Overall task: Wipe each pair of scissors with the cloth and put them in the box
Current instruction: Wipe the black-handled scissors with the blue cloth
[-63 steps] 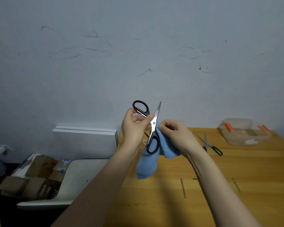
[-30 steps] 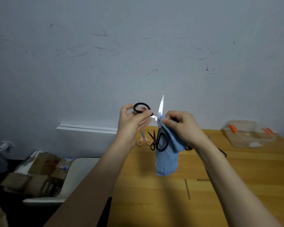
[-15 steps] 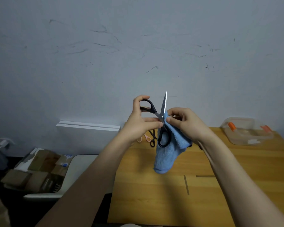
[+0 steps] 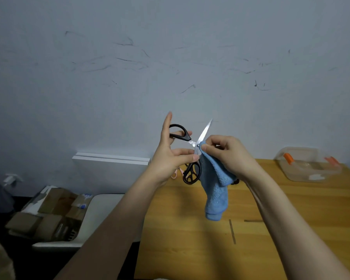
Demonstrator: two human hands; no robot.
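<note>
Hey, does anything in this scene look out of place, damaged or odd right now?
Nothing is spilled or broken. The wall is scuffed with dark scratch marks. The black scissors, held by the left hand, are spread wide, one bare blade pointing up beside the right hand pinching the blue cloth.

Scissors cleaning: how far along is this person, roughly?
Early, it seems. Done: nothing obvious; no scissors show in the clear box. In hand: the left hand holds black scissors spread open while the right hand pinches the blue cloth at their pivot. Left: boxing this pair, then at least the pink scissors lying on the table behind; others may be hidden.
</note>
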